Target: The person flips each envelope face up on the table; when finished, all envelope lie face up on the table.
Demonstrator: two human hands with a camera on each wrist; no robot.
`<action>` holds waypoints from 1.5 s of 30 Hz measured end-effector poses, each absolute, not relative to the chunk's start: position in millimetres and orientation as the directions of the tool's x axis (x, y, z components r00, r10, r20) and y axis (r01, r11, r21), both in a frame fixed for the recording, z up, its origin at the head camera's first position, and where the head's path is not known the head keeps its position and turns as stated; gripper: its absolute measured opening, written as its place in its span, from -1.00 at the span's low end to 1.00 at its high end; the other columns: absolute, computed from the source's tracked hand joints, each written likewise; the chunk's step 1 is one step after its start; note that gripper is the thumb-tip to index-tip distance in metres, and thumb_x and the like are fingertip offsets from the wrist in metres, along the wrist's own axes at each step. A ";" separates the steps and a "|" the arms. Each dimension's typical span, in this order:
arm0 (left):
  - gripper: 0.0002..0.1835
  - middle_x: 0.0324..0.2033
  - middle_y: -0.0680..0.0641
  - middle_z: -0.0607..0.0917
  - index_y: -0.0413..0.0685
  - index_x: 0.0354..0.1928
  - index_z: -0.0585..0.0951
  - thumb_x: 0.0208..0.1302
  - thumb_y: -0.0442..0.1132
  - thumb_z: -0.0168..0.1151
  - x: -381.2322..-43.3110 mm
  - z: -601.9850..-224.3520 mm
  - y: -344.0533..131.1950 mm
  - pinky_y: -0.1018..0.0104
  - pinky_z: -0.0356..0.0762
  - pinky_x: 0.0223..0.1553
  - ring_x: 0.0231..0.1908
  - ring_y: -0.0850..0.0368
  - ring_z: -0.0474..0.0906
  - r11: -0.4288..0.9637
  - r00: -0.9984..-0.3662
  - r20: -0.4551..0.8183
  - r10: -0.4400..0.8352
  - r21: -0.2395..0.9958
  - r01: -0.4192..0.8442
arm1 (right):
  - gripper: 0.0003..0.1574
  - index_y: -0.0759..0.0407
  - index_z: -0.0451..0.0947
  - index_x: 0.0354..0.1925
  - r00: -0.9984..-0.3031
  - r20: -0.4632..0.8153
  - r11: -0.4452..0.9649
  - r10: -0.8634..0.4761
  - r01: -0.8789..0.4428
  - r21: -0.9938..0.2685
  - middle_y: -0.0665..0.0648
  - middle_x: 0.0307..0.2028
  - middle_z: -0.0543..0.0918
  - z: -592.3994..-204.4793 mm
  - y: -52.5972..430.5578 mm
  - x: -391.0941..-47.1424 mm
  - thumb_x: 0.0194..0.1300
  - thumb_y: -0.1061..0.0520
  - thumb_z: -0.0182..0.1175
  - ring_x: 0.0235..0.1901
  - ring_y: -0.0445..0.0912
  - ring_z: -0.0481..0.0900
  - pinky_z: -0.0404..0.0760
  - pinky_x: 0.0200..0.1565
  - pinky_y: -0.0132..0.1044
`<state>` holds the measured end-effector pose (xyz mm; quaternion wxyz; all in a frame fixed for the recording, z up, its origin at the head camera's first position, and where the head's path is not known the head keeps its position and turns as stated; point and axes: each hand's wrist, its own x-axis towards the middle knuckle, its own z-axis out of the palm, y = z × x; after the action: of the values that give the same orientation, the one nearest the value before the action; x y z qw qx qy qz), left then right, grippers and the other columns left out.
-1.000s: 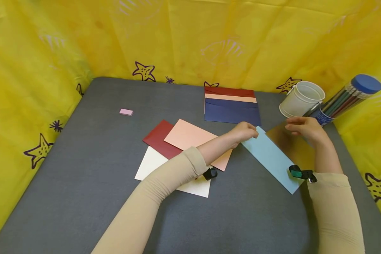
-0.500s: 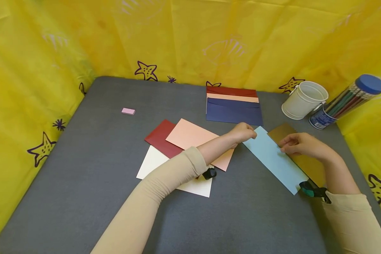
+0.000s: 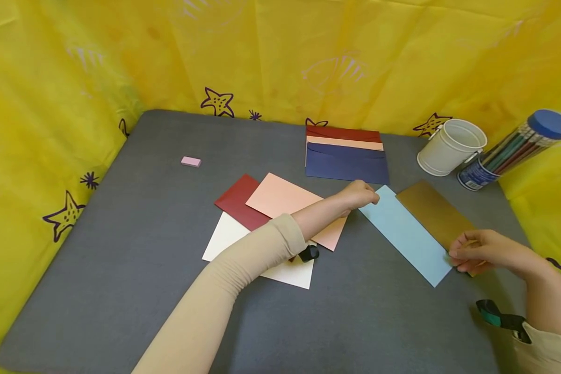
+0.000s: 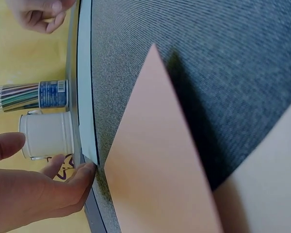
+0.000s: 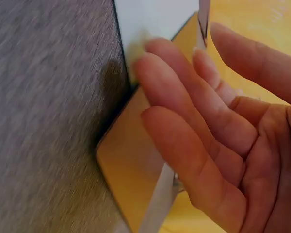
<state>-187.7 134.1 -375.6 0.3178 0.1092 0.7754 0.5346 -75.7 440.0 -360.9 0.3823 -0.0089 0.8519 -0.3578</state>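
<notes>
In the head view my left hand (image 3: 359, 195) rests its fingertips at the far left corner of a light blue envelope (image 3: 404, 234). The left wrist view shows that hand's thumb (image 4: 7, 145) apart from its fingers, which touch the blue corner. A golden-brown envelope (image 3: 432, 210) lies alongside, partly overlapped by the blue one. My right hand (image 3: 479, 252) is over the near end of the brown envelope, fingertips at the blue envelope's near right corner. In the right wrist view its fingers are loosely extended, nothing gripped.
Left of them, a peach envelope (image 3: 280, 195), a red one (image 3: 240, 200) and a cream one (image 3: 222, 236) overlap under my left forearm. Behind lies a row with a navy envelope (image 3: 346, 163) in front. A white bucket (image 3: 444, 150), a pencil tub (image 3: 477, 174) and a pink eraser (image 3: 191, 162) stand farther off.
My right hand has moved from the far end of the brown envelope toward me, down to its near end. The brown envelope now lies flat beside the blue one. My left hand has stayed put.
</notes>
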 end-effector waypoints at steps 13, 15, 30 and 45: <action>-0.66 0.30 -0.13 0.55 -0.32 0.01 0.69 0.25 -0.32 0.14 -193.4 -374.4 138.4 0.27 0.41 0.35 0.37 -0.01 0.40 0.418 -0.768 -0.380 0.515 0.894 -0.162 | -0.70 0.35 0.39 -0.03 -0.639 -0.689 0.660 -0.344 0.358 -0.661 0.04 -0.28 0.74 -366.3 445.3 -66.9 0.52 0.09 0.00 -0.30 -0.10 0.76 0.77 -0.22 -0.22; -0.64 0.29 -0.13 0.56 -0.31 0.04 0.67 0.25 -0.31 0.14 -195.1 -373.9 138.7 0.27 0.40 0.36 0.38 -0.01 0.40 0.419 -0.767 -0.385 0.514 0.893 -0.167 | -0.72 0.35 0.38 -0.05 -0.641 -0.680 0.651 -0.355 0.353 -0.672 0.05 -0.27 0.73 -366.6 445.6 -67.9 0.52 0.11 -0.01 -0.28 -0.10 0.75 0.77 -0.21 -0.21; -0.62 0.03 -0.09 0.58 -0.31 0.10 0.60 0.27 -0.30 0.16 -204.6 -374.5 137.5 0.46 0.40 -0.22 -0.29 0.17 0.47 0.427 -0.775 -0.428 0.465 0.875 -0.227 | -0.75 0.35 0.34 -0.05 -0.670 -0.618 0.609 -0.412 0.302 -0.734 -0.09 -0.15 0.69 -362.6 439.5 -83.8 0.56 0.15 -0.14 -0.22 -0.07 0.78 0.77 -0.20 -0.19; -0.34 0.05 -0.13 0.46 -0.19 0.43 0.25 0.30 -0.30 0.15 -215.2 -373.1 135.4 0.38 0.22 -0.50 -0.58 0.17 0.15 0.488 -0.779 -0.518 0.353 0.813 -0.319 | -0.22 0.22 -0.06 0.35 -0.636 -0.733 0.772 -0.239 0.333 -0.541 0.23 -0.28 0.54 -353.5 386.0 -115.9 0.47 -0.12 0.07 -0.47 0.11 0.74 0.75 -0.39 -0.14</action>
<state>-215.2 135.4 -373.1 0.3321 0.0109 0.7961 0.5058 -115.9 386.0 -353.5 0.4255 0.0280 0.8396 -0.3366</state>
